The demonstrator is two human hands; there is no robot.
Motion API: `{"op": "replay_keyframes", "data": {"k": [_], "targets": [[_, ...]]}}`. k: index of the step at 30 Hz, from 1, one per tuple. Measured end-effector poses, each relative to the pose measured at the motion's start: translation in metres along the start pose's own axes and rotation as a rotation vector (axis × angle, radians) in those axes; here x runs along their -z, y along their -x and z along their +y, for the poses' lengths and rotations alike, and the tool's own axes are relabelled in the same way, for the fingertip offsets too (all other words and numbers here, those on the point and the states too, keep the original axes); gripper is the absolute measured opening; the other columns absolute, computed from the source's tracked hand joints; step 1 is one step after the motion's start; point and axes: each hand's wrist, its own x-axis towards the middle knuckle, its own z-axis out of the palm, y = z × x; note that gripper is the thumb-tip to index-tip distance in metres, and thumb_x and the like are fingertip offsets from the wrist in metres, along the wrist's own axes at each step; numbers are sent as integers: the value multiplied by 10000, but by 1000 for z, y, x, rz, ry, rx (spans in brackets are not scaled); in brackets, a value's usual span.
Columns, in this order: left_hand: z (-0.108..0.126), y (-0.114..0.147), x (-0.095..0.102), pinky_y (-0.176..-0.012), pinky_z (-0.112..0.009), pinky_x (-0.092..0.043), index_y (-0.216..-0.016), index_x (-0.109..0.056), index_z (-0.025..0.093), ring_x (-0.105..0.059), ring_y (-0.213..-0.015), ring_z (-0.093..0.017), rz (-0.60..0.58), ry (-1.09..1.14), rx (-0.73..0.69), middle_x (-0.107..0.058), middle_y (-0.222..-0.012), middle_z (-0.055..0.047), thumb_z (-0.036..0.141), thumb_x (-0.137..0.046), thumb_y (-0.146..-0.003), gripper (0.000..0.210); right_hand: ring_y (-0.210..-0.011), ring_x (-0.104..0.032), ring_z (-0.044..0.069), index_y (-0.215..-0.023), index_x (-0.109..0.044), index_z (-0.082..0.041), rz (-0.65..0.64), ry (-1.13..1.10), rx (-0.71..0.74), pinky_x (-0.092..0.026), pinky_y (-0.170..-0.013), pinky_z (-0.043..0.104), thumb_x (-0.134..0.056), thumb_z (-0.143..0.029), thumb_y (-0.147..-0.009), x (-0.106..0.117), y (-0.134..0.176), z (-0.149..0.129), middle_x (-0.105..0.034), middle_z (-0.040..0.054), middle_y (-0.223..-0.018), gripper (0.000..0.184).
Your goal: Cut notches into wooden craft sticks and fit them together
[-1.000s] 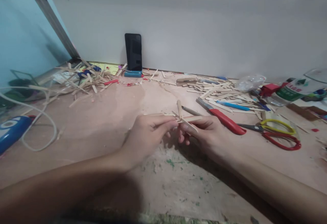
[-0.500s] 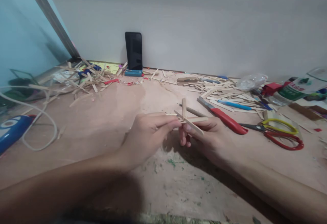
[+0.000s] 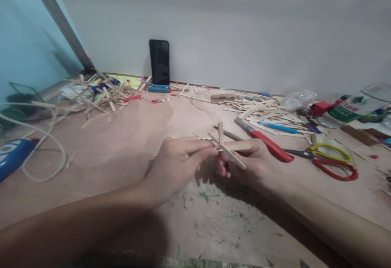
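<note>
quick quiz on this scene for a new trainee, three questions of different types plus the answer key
1. True or false: the black phone stands propped upright near the wall.
2. Which bright colours do the scissors show? a) blue and white; b) yellow and red; c) green and purple.
3. Fill in: the left hand and the right hand both hold crossed, flat wooden ____.

Key
1. True.
2. b.
3. sticks.
</note>
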Motion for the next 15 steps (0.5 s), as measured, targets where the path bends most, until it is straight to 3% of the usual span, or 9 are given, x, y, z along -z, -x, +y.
{"op": "replay_keyframes", "data": {"k": [5,11,15], "targets": [[-5,2,1,-780,-222,-574,-892,-886,245,-703,-717,-136,43,-85,-112,-826,-836,0,196,-657,-1104,316,-690,-674,137,-866,-701,-192,62,109,20,-613,-695,311,-765,-510,-1091,-11,2,-9,-694,-36,-785,395],[-4,-1,4,-702,-200,-524,-894,-865,199,-679,-682,-113,114,-207,-203,-788,-775,7,140,-712,-1091,257,-676,-655,134,-916,-719,-194,140,174,53,-597,-677,305,-743,-531,-1099,-14,-1,-6,-703,-30,-808,385],[-3,-3,6,-707,-192,-534,-946,-854,185,-688,-683,-104,116,-264,-276,-795,-807,10,128,-751,-1072,172,-794,-724,166,-999,-762,-185,199,216,103,-629,-747,344,-816,-538,-1040,-8,-4,-7,-769,8,-929,359]]}}
